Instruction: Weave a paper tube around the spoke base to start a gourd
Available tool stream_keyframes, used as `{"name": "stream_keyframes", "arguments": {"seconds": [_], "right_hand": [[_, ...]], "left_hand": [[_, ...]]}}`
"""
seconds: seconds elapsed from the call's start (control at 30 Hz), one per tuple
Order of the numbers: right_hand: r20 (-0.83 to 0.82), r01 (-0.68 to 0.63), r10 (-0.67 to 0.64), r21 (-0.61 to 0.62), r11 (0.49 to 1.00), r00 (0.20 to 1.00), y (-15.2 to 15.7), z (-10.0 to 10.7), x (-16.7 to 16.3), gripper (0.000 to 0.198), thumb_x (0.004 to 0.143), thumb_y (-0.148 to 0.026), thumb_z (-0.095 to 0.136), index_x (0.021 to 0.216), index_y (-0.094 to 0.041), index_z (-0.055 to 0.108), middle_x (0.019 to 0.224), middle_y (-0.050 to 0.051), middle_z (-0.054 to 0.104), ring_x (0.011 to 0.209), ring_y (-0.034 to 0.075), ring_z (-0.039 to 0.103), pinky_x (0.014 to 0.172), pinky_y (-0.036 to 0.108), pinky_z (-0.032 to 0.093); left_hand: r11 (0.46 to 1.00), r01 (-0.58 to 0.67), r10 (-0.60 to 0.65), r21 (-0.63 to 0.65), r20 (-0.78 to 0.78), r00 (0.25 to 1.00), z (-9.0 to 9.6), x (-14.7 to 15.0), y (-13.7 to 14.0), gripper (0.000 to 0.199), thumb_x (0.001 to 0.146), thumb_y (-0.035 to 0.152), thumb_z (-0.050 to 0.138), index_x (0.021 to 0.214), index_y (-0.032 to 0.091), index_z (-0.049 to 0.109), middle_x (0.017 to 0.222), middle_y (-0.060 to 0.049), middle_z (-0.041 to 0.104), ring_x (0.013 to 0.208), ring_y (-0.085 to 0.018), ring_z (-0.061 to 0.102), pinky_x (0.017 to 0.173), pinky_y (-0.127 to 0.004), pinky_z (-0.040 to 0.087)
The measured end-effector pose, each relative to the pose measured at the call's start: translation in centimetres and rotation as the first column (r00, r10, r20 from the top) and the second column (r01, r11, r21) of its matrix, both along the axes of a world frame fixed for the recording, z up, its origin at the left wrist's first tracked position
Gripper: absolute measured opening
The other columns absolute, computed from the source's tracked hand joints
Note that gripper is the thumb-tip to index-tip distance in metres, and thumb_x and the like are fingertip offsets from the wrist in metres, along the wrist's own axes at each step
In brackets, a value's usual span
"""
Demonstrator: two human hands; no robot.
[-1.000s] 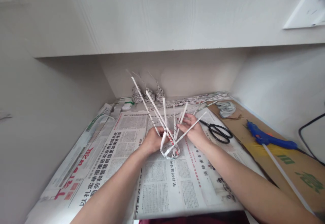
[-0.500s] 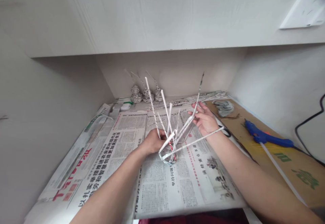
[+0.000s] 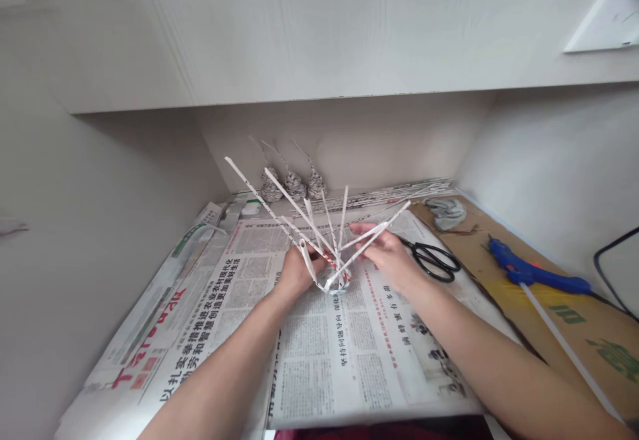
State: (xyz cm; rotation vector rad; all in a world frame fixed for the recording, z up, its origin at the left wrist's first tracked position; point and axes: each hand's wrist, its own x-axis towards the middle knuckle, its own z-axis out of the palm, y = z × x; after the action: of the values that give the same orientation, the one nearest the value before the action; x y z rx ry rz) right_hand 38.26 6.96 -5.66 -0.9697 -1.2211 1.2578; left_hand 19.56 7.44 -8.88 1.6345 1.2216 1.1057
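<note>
In the head view, a small woven paper base [image 3: 335, 281] with loose paper tubes [image 3: 279, 202] fanning upward is held at frame centre, above the newspaper-covered surface [image 3: 319, 360]. The left hand [image 3: 295, 272] has its grip closed on the base's left side; the right hand [image 3: 387, 255] pinches one tube narrowly. A tube could kink or the weave loosen if that tube is pulled too hard. Compared with half a second earlier, the right hand is lower and nearer the base, beside the scissors [image 3: 433, 258].
</note>
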Motion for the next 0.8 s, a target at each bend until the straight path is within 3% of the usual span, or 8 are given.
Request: {"name": "stream_keyframes", "arguments": {"seconds": [0.2,0.5,0.7,0.8], "right_hand": [[0.09,0.013,-0.006,-0.077,0.997,0.996,-0.7,-1.5,-1.3,0.021,0.069,-0.034,0.066,0.077,-0.016,0.06,0.063,0.0,0.06,0.055,0.012,0.054,0.043,0.02,0.039],[0.124,0.003,0.011,-0.111,0.994,0.992,-0.3,-2.2,-1.1,0.014,0.07,-0.029,0.063,0.071,-0.02,0.052,0.064,-0.002,0.062,0.061,0.015,0.061,0.051,0.026,0.052],[0.251,0.002,-0.003,0.006,1.0,0.968,-0.2,-2.2,-0.9,0.007,0.072,-0.025,0.06,0.074,-0.02,0.056,0.068,-0.002,0.062,0.057,0.012,0.059,0.05,0.025,0.053],[0.191,-0.008,0.018,-0.053,0.999,0.982,-0.3,-2.1,-0.9,0.013,0.072,-0.029,0.063,0.078,-0.02,0.056,0.069,-0.001,0.063,0.058,0.013,0.061,0.049,0.024,0.054]], "left_hand": [[1.0,-0.012,0.012,0.017,-0.007,1.0,0.0,0.1,-0.2,0.023,0.069,0.02,0.059,0.088,0.017,0.071,0.081,-0.006,0.071,0.075,-0.02,0.065,0.069,-0.028,0.049],[0.995,-0.019,0.032,-0.097,0.139,0.99,0.2,0.3,-0.2,0.025,0.068,0.023,0.06,0.089,0.015,0.072,0.081,-0.008,0.071,0.07,-0.021,0.065,0.061,-0.028,0.048],[0.993,-0.042,0.072,-0.113,0.279,0.958,0.8,0.6,-0.6,0.026,0.067,0.025,0.061,0.087,0.013,0.071,0.08,-0.008,0.071,0.073,-0.022,0.064,0.067,-0.03,0.049],[0.987,-0.066,0.112,-0.146,0.329,0.938,1.3,0.7,-0.8,0.025,0.063,0.025,0.065,0.083,0.012,0.071,0.077,-0.008,0.071,0.073,-0.022,0.064,0.068,-0.03,0.049]]}}
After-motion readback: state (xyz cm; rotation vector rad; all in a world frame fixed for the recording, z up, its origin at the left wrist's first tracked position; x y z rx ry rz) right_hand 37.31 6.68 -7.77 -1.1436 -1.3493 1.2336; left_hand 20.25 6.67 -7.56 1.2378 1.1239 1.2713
